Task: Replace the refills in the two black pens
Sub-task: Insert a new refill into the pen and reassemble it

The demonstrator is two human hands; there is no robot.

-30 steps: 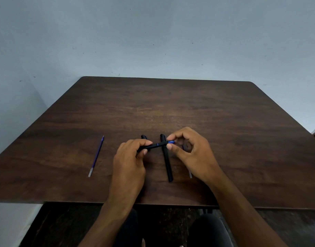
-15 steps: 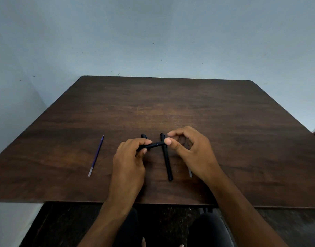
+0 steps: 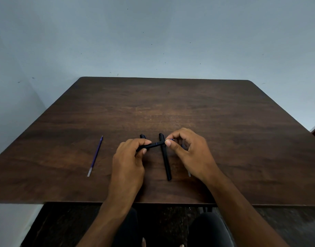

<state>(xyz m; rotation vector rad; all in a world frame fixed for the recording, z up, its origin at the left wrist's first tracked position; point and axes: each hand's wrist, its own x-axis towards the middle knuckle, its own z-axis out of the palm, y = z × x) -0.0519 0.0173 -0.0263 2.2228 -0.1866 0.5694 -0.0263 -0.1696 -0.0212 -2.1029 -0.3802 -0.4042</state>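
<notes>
Hands are working a light, slippery pen (image 3: 154, 145): left hand (image 3: 129, 157) gripping its barrel, right hand (image 3: 187, 150) pinching the thin, bendable refill tip (image 3: 171, 139).

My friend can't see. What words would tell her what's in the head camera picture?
Two bare hands hold a slim black pen barrel sideways above a dark brown wooden table: the left hand grips one end, the right hand pinches the refill tip at the other. A second black pen lies beneath, and a loose blue refill lies to the left.
</notes>
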